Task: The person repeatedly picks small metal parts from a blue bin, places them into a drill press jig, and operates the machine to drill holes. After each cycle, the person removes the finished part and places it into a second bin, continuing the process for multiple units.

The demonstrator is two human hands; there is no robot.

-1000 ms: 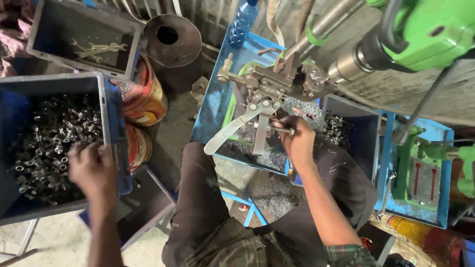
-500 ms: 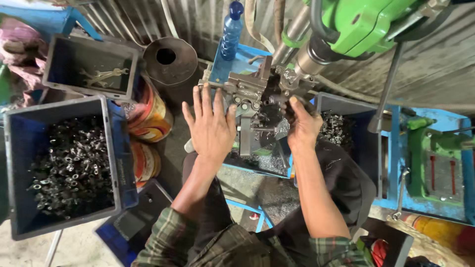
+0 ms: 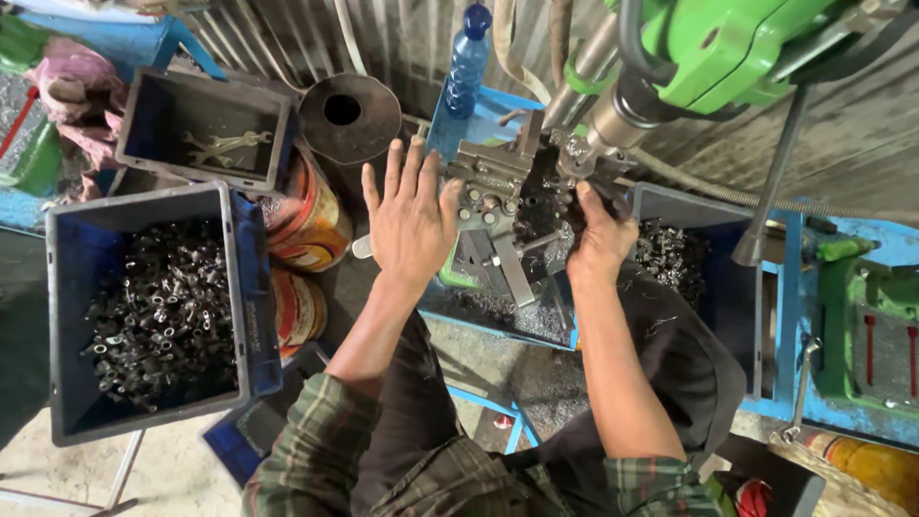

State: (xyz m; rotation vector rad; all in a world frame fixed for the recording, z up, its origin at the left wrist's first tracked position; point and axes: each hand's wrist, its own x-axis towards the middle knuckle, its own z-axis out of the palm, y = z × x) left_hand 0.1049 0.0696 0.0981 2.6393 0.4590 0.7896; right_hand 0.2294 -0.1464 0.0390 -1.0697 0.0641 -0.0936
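Head view is showing the left hand spread flat beside the clamping fixture at twelve o'clock, right hand pinching something small under the green drill; fingers are best kept off the spindle.

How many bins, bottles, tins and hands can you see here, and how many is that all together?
Bins: 3, the blue bin of metal parts, the dark bin with wrenches, the bin of parts on the right
Blue bottles: 1
Orange tins: 2
Hands: 2, left hand, right hand
Total: 8
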